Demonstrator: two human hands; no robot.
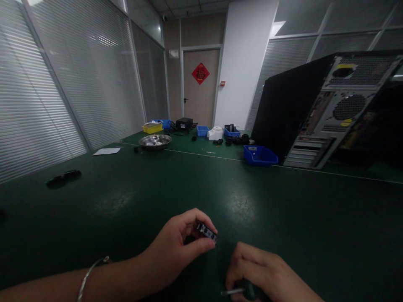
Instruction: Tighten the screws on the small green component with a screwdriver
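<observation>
Where the thumb and fingertips (pixel 201 221) of the left hand (pixel 176 251) close narrowly, they pinch a small black component (pixel 207 232) with pale contact marks along its edge; any lettering on it is too small to read. A thin metal bangle (pixel 90 272) circles that wrist. Just right of the component and nearer the camera, the right hand (pixel 262 272) is curled into a fist around a screwdriver (pixel 241 290), of which a dark green handle and a short bright metal shaft show, the shaft pointing left. Both hands hover low over a dark green table mat (pixel 189 184), matte with dull scuffed patches. Well beyond the component to the right stands a computer tower (pixel 333 113), black-sided, its grey perforated steel rear panel facing the camera with round vent grilles and two yellow stickers whose print cannot be made out. Just left of the tower's foot lies a blue plastic bin (pixel 260 155) bearing a small white label, unreadable. Far beyond the component to the left sits a shiny round metal bowl (pixel 155 141), with a yellow bin (pixel 152 127) behind it and a white sheet of paper (pixel 106 151) to its left. On the distant door (pixel 200 90) hangs a red diamond-shaped sign (pixel 200 73) with a single dark character.
</observation>
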